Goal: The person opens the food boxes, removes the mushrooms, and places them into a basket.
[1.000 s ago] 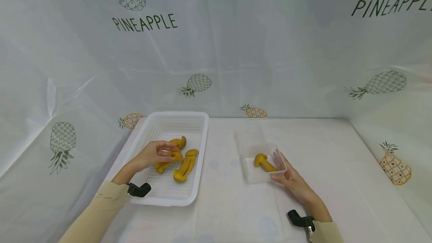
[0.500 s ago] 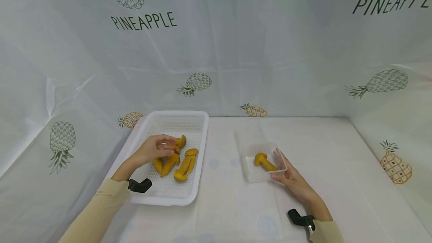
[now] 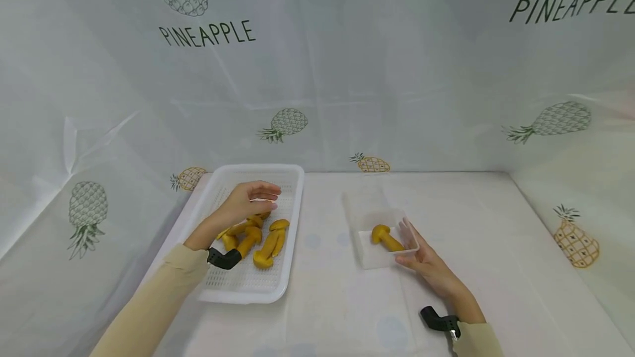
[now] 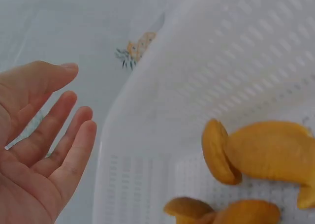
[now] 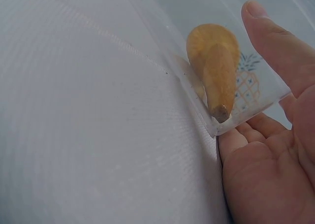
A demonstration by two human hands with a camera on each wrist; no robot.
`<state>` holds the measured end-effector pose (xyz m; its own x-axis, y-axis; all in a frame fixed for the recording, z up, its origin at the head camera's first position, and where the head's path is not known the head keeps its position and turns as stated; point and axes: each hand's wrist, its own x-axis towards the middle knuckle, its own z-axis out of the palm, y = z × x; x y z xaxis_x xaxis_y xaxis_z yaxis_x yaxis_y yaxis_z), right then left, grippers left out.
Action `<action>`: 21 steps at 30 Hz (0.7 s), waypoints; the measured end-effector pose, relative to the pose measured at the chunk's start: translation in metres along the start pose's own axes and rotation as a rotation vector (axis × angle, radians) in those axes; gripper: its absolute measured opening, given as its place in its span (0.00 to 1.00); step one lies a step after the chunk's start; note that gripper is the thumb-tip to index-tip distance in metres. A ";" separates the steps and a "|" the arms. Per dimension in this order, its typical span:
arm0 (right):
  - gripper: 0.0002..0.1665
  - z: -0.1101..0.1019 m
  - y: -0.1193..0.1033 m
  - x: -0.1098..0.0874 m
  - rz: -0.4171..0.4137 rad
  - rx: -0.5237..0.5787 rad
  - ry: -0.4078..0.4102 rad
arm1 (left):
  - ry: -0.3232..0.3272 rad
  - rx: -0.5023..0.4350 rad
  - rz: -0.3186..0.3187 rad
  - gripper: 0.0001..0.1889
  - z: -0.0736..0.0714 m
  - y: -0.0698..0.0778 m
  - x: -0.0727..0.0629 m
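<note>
My left hand [image 3: 248, 201] hovers over the back part of a white perforated basket [image 3: 294, 230], fingers spread and nothing in them. Below it in the basket lie several yellow-brown mushrooms [image 3: 266, 249], partly covered by my hand and wrist. The left wrist view shows the same hand [image 4: 49, 145] apart from a thick-stemmed mushroom [image 4: 270, 150]. To the right, my right hand [image 3: 430, 271] holds the near right corner of a clear plastic box [image 3: 368, 258], with thumb and fingers on either side of it. One mushroom [image 5: 219, 76] lies inside that box.
A pale cloth [image 3: 337, 318] covers the table between and in front of the containers. The box's clear lid [image 3: 367, 194] appears to stand open at the back. A pineapple-print sheet [image 3: 347, 70] hangs close behind and at both sides.
My left hand has risen from among the mushrooms and moved toward the basket's back right. Several mushrooms beneath it lie differently than before. The right hand and box stay put.
</note>
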<state>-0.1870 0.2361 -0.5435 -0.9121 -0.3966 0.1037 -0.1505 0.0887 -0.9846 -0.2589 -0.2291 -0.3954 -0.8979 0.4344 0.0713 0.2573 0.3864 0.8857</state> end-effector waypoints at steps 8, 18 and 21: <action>0.56 0.000 -0.001 0.000 0.001 -0.005 0.004 | -0.095 -0.063 0.088 0.21 0.026 0.018 0.029; 0.56 0.000 -0.001 0.001 0.012 0.006 0.006 | -0.229 -0.076 0.161 0.21 0.081 0.041 0.063; 0.56 0.001 0.000 0.000 0.011 -0.001 0.009 | -0.270 -0.045 0.168 0.20 0.098 0.045 0.071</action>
<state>-0.1867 0.2350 -0.5435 -0.9173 -0.3869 0.0939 -0.1407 0.0942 -0.9856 -0.2761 -0.1013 -0.3953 -0.7154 0.6915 0.0997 0.3724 0.2567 0.8918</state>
